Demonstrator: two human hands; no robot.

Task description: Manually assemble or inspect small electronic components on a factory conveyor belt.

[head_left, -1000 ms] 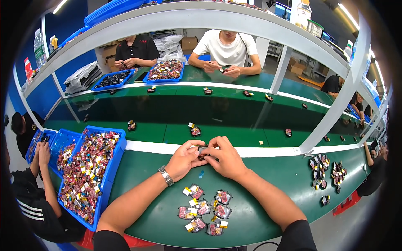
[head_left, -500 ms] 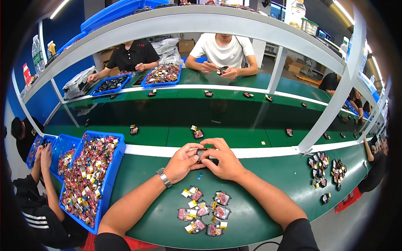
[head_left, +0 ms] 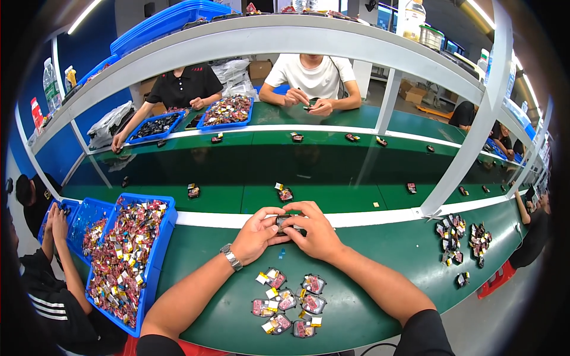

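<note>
Both my hands meet over the green bench just in front of the white strip. My left hand (head_left: 256, 234) and my right hand (head_left: 316, 231) pinch one small dark part (head_left: 284, 223) between their fingertips. A metal watch sits on my left wrist. Below my hands lie several small packed pieces (head_left: 289, 301) with red, grey and yellow bits, laid flat in rough rows.
A blue bin (head_left: 160, 249) heaped with the same small pieces stands at my left, a second bin beside it. Single pieces ride the dark green belt (head_left: 249, 172). Another pile (head_left: 460, 243) lies at right. People work across the belt and at both sides.
My hands stay together on the small part, with only slight finger shifts. The pieces on the belt have drifted a little.
</note>
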